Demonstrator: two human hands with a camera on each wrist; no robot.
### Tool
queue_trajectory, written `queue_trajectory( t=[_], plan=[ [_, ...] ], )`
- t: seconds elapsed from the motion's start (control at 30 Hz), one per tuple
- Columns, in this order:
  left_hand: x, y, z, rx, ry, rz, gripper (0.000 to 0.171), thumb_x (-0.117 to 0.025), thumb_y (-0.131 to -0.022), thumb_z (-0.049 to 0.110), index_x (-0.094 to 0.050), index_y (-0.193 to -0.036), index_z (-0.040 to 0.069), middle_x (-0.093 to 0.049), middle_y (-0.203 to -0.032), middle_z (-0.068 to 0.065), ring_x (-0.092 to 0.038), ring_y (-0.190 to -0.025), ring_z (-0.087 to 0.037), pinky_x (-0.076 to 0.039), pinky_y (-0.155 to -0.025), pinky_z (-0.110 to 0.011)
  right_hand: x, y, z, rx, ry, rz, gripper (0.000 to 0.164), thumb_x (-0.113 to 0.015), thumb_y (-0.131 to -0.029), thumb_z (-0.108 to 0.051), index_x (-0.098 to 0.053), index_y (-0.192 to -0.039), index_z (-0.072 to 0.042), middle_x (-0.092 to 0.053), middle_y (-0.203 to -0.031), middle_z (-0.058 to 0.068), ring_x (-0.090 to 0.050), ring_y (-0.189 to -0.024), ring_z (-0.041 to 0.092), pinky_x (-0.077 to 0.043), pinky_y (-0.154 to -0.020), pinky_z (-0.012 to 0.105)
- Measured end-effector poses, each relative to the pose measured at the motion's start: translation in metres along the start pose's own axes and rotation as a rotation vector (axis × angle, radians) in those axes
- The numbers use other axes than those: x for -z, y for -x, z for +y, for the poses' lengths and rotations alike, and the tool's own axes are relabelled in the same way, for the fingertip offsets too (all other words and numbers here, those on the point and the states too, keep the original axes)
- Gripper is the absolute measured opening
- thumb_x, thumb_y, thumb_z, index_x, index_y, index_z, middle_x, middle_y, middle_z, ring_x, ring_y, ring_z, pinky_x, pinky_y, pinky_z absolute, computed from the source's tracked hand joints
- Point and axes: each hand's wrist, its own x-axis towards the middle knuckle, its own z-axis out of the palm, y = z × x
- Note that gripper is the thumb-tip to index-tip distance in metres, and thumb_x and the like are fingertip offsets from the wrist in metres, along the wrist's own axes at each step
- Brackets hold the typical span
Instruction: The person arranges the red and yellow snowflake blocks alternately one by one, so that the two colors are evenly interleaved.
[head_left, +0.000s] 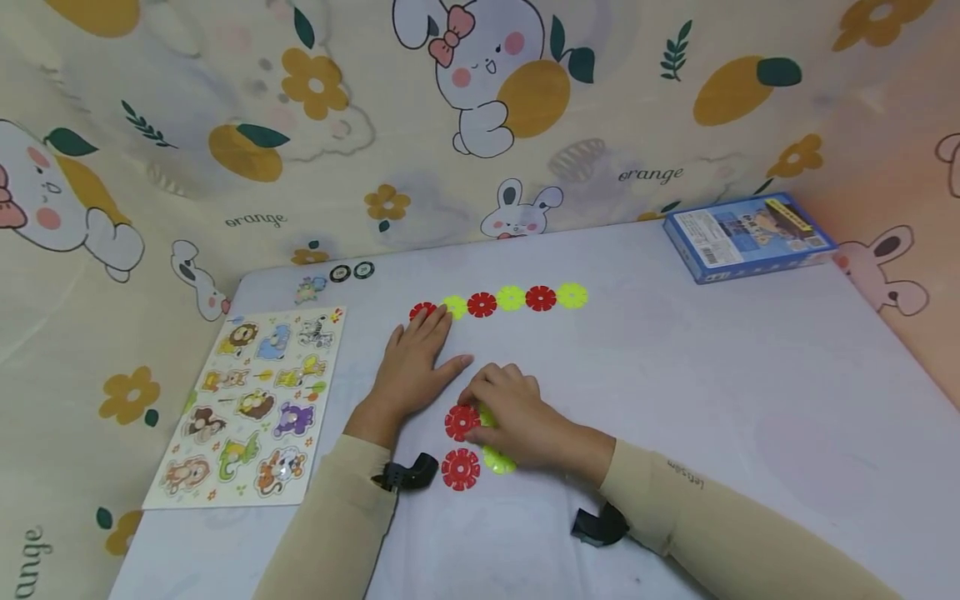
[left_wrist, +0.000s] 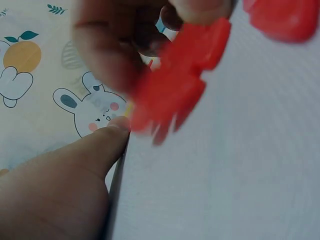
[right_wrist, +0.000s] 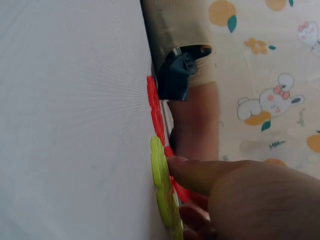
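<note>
My left hand (head_left: pixel 412 367) lies with fingers stretched out, fingertips on the red notched plastic disc (head_left: pixel 422 310) at the left end of a row of discs. That row alternates red and yellow-green across the table. Nearer to me, my right hand (head_left: pixel 517 412) pinches another red notched disc (head_left: pixel 461 422) between thumb and fingers; the left wrist view shows this disc (left_wrist: pixel 175 80) tilted and blurred. A second red disc (head_left: pixel 460 469) lies just below it. Beside these, yellow-green discs (right_wrist: pixel 161 167) are partly hidden under my right hand.
A white sheet of animal stickers (head_left: pixel 247 408) lies left on the white table (head_left: pixel 750 400). Two small black rings (head_left: pixel 352 272) and a small animal sticker (head_left: pixel 309 289) sit behind it. At the back right is a blue box (head_left: pixel 750 237). A patterned cloth (head_left: pixel 420 167) hangs behind the table.
</note>
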Motion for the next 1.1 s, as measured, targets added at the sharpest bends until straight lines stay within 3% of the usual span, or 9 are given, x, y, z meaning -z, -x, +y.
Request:
queue_trajectory(
  t=[0.1, 0.23, 0.37, 0.53, 0.77, 0.93, 1.1],
  plan=[
    [0.000, 0.000, 0.001, 0.004, 0.003, 0.001, 0.088, -0.043, -0.084, 0.073, -0.026, -0.153, 0.021, -0.018, -0.158, 0.003, -0.008, -0.144, -0.021, -0.007, -0.112, -0.054, 0.003, 0.001, 0.000, -0.034, -0.098, 0.013, 0.047, -0.082, -0.075, -0.035, -0.055, -0.113, -0.026, -0.052, -0.104, -0.013, -0.042, -0.100, 0.007, -0.034, -0.078, 0.036],
    [0.000, 0.000, 0.000, 0.001, 0.003, 0.003, 0.087, -0.043, -0.085, 0.072, -0.027, -0.153, 0.019, -0.019, -0.157, 0.002, -0.009, -0.144, -0.021, -0.007, -0.112, -0.054, 0.010, 0.002, 0.003, -0.010, -0.275, 0.004, 0.031, -0.076, -0.083, -0.025, -0.058, -0.108, -0.029, -0.057, -0.099, -0.015, -0.051, -0.092, 0.005, -0.043, -0.080, 0.030],
    [0.000, 0.000, 0.000, -0.004, 0.001, 0.000, 0.086, -0.042, -0.086, 0.071, -0.027, -0.152, 0.019, -0.019, -0.158, 0.003, -0.008, -0.144, -0.021, -0.007, -0.112, -0.053, 0.025, 0.001, 0.012, -0.026, -0.383, 0.022, 0.023, -0.070, -0.089, -0.023, -0.062, -0.110, -0.029, -0.060, -0.091, -0.012, -0.057, -0.081, 0.010, -0.052, -0.068, 0.026],
    [-0.001, -0.001, -0.002, -0.009, 0.013, -0.005, 0.085, -0.041, -0.086, 0.072, -0.027, -0.152, 0.019, -0.017, -0.158, 0.004, -0.006, -0.144, -0.020, -0.006, -0.112, -0.053, 0.054, -0.002, 0.040, -0.154, -0.419, 0.134, 0.024, -0.069, -0.090, -0.023, -0.061, -0.111, -0.029, -0.061, -0.090, -0.006, -0.059, -0.077, 0.017, -0.054, -0.062, 0.031],
    [-0.002, -0.001, -0.003, -0.022, 0.023, -0.007, 0.086, -0.039, -0.087, 0.072, -0.026, -0.153, 0.019, -0.017, -0.158, 0.004, -0.007, -0.144, -0.020, -0.006, -0.112, -0.051, 0.101, 0.004, 0.106, -0.416, -0.465, 0.247, 0.025, -0.063, -0.094, -0.028, -0.059, -0.119, -0.026, -0.057, -0.105, 0.003, -0.055, -0.090, 0.025, -0.054, -0.070, 0.034],
    [-0.001, -0.001, -0.003, -0.025, 0.026, -0.002, 0.085, -0.040, -0.087, 0.071, -0.027, -0.152, 0.018, -0.018, -0.158, 0.003, -0.007, -0.144, -0.020, -0.007, -0.112, -0.052, 0.120, 0.015, 0.145, -0.553, -0.418, 0.329, 0.029, -0.056, -0.098, -0.027, -0.056, -0.127, -0.020, -0.053, -0.110, 0.007, -0.051, -0.095, 0.025, -0.051, -0.076, 0.031],
    [-0.001, -0.001, -0.001, -0.020, 0.023, -0.005, 0.086, -0.041, -0.087, 0.071, -0.027, -0.152, 0.018, -0.018, -0.158, 0.003, -0.007, -0.144, -0.020, -0.007, -0.112, -0.052, 0.126, 0.022, 0.159, -0.587, -0.385, 0.362, 0.038, -0.055, -0.099, -0.025, -0.052, -0.136, -0.017, -0.047, -0.123, 0.010, -0.050, -0.104, 0.027, -0.051, -0.083, 0.036]
  ],
)
